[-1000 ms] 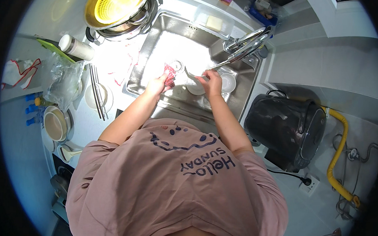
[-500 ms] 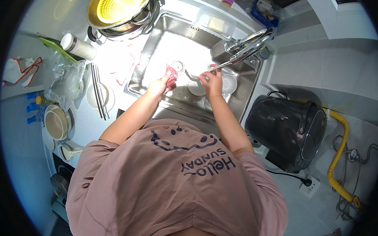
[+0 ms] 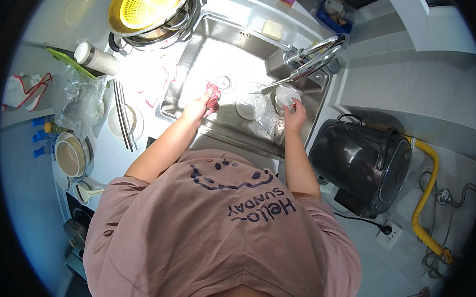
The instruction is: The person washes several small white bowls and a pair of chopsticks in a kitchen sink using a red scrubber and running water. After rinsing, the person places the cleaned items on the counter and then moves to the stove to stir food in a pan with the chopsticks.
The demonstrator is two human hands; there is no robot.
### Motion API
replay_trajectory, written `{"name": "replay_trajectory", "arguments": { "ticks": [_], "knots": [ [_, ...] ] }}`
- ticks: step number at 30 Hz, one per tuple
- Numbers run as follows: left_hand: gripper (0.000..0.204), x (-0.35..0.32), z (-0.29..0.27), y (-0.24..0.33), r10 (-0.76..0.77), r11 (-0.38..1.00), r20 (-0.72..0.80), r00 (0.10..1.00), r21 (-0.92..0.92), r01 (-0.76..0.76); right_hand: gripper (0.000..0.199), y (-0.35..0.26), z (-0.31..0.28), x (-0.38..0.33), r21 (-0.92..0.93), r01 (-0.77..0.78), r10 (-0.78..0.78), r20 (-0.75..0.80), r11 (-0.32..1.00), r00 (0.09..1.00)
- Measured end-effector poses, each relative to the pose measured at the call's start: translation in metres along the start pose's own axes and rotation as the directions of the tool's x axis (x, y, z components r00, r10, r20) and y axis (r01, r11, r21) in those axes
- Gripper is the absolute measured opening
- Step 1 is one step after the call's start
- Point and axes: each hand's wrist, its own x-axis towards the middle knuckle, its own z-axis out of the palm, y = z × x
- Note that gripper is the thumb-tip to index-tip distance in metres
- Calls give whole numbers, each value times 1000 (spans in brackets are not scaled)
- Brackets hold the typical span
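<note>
My left hand [image 3: 197, 107] is closed around a bunched red-and-white cloth [image 3: 213, 98] over the left part of the steel sink [image 3: 177, 101]. Off to the right, my right hand [image 3: 296, 118] grips the near rim of a small white bowl [image 3: 286, 93], beside the faucet's spout. Another white dish [image 3: 244, 111] lies on the sink floor between my hands, with clear splashing water around it. The chrome faucet [image 3: 317, 64] reaches in from the right rear corner. Strong glare washes out much of the basin near the drain [image 3: 224, 83].
Stacked pots with a yellow colander [image 3: 151, 6] stand behind left. A white bottle [image 3: 99, 59], chopsticks [image 3: 122, 115] and bowls [image 3: 70, 156] occupy the left counter. To the right sits a black appliance [image 3: 356, 167]. A soap block [image 3: 272, 30] lies in a tray behind the sink.
My right hand has moved right, away from under the spout, letting go of a thin utensil and taking hold of the small white bowl. My left hand has shifted slightly left with the cloth.
</note>
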Motion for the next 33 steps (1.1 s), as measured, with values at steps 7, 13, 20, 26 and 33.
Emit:
{"name": "replay_trajectory", "arguments": {
  "ticks": [7, 13, 20, 26, 33],
  "knots": [
    [38, -9, 11, 3, -4, 999, -59, 998, -51, 1, 38, 3, -31, -4, -254, 306, -315, 6, 917, 949],
    [38, -5, 9, 1, 6, 997, -71, 997, -73, -11, 35, 15, -39, -30, -331, 237, -211, 111, 913, 971],
    [36, -5, 3, -2, -11, 1000, -14, 1000, -13, 11, 38, 9, -42, -57, -442, 1, 172, 352, 897, 920],
    [38, -7, 4, 0, -4, 1000, 4, 1000, 24, 4, 34, 28, -22, -68, -536, -104, 415, 502, 838, 758],
    [37, -8, -2, -3, 20, 999, -42, 999, -41, -22, 32, 8, 14, -51, -519, 175, 173, 553, 837, 815]
  ]
}}
